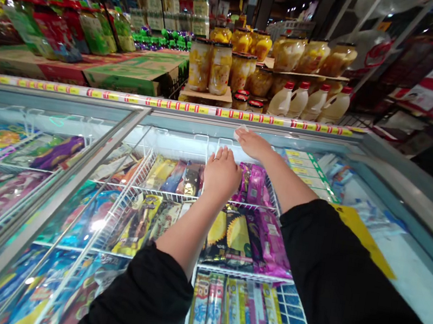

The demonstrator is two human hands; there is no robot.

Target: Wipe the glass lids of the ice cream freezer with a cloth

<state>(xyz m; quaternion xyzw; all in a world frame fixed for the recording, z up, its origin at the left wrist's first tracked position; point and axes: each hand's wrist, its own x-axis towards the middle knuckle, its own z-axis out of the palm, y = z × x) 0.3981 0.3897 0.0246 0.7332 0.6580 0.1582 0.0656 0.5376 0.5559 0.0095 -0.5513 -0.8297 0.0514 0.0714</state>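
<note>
My right hand (255, 145) reaches to the far inner edge of a chest freezer (189, 125), pressing a white wipe (241, 131) under its fingers. Nearer to me, my left hand (222, 178) is held palm down with nothing in it, its fingers extended close together. Whether it touches a glass cover is unclear. Below the hands, white wire baskets (202, 201) hold packaged ice creams, among them black packs with a durian picture (237, 232) and purple packs (270, 236). My left forearm hides part of the middle baskets.
A metal-framed sliding lid (110, 145) crosses the freezer on the left. Price labels (192, 108) line the back rim. Behind it stand jars of fruit (219, 69), white jugs with red caps (299, 99) and cartons (132, 69). A yellow sheet (364, 237) lies at right.
</note>
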